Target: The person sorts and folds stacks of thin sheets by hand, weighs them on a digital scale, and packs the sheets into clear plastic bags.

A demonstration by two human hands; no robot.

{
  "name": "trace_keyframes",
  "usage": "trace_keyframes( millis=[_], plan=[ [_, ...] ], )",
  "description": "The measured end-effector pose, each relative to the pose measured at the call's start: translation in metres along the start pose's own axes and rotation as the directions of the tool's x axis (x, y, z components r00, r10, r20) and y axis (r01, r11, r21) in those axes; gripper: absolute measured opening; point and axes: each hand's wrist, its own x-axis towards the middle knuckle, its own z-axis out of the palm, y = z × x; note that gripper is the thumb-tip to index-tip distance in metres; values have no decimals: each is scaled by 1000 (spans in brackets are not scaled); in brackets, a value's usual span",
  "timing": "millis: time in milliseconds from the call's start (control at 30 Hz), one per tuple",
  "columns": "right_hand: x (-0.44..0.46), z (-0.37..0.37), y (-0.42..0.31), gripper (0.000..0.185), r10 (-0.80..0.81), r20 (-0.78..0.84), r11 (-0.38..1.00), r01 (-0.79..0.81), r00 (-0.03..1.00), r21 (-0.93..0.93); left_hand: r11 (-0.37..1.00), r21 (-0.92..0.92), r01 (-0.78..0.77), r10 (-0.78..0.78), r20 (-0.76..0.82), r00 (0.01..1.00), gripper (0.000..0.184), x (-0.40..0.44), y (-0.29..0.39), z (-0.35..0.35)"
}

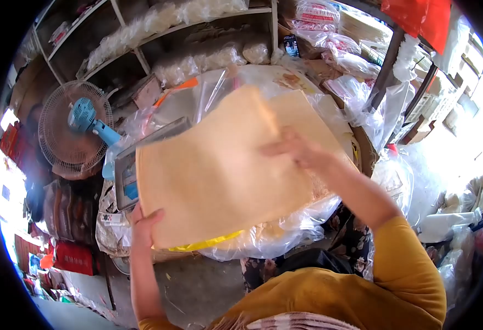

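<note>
A large stack of thin brown paper sheets [214,170] is tilted up in front of me, its far edge bowed and slightly blurred. My left hand [147,223] grips the lower left edge, thumb on top and fingers mostly hidden underneath. At the right edge my right hand [299,149] is closed on the paper, with a thumb or finger stretched over the surface. Behind it, more brown paper [307,118] lies on the worktable. A strip of yellow plastic [205,242] and crumpled clear plastic [285,231] show below the near edge.
A dark-framed tray [125,176] sits left on the table, by a blue desk fan [87,118]. Shelves [197,25] with plastic-wrapped bundles stand behind. Plastic bags [351,88] crowd the right side; a red bag [423,22] hangs above. A red box [73,258] is low left.
</note>
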Motion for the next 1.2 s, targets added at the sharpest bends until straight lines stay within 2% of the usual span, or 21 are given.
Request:
trace_keyframes(
  millis=[33,100,200,333,400,533,600,633,700,733,767,833,867,900,933,1000,1033,1067,1100,1167,1200],
  plan=[
    [-3,-14,-7,31,112,-127,994,-113,986,-3,995,-23,-100,100,2,995,52,-2,6,30],
    [-26,-58,-17,34,28,-332,991,-70,943,-115,953,-91,-288,294,59,954,53,10,8,75],
    [-65,-80,-63,43,-115,-334,987,70,935,-143,937,-21,-348,349,31,937,53,38,-1,113],
    [-91,-121,-41,50,-267,-476,963,211,838,-169,882,-211,-421,461,201,864,55,63,-9,155],
    [-96,-129,-25,49,-302,-485,953,257,821,-158,895,-212,-392,433,208,877,52,71,-13,168],
    [-88,-138,-18,43,-269,-467,958,183,842,-221,929,-116,-351,368,200,908,41,89,-23,171],
    [-83,-140,-20,40,-257,-473,964,185,843,-193,911,-50,-409,412,146,899,36,81,-11,184],
    [-81,-147,-23,40,-185,-490,974,94,852,-204,901,-19,-433,432,118,894,33,77,-4,190],
    [-78,-156,-41,39,-24,-519,969,-108,855,-222,947,-57,-315,320,129,938,34,67,11,195],
    [-75,-150,-54,41,86,-627,970,-210,774,-126,967,-74,-243,251,134,959,35,63,16,195],
    [-69,-162,-43,42,33,-590,989,-111,807,-97,985,-70,-156,165,156,974,35,63,17,195],
    [-62,-176,-29,52,114,-543,911,-305,832,-277,998,-59,34,-21,198,980,34,65,11,193],
    [-65,-168,-16,58,-57,-573,769,-331,817,-548,983,-71,168,-149,224,963,34,68,0,191],
    [-63,-157,-6,64,-237,-534,545,-344,811,-764,953,-82,291,-263,250,932,33,74,-14,189],
    [-56,-146,-1,69,-408,-425,260,-344,808,-902,913,-96,397,-358,278,891,33,76,-23,186],
    [-63,-88,14,72,-262,-219,518,-55,940,-854,874,-295,386,-273,360,892,35,59,-20,187],
    [-72,-52,14,79,-179,-34,392,39,983,-919,841,-381,383,-224,399,889,36,53,-19,187],
    [-74,-19,6,87,-126,186,360,220,974,-906,793,-492,360,-114,460,880,38,49,-24,186],
    [-75,1,14,92,-153,262,277,296,953,-914,707,-583,401,-176,404,898,37,42,-20,185],
    [-70,22,21,88,-224,298,232,348,928,-908,687,-614,387,-119,431,895,38,33,-25,187],
    [-66,23,18,85,-140,227,362,264,964,-894,733,-599,321,-95,378,921,39,25,-26,193]
  ],
)
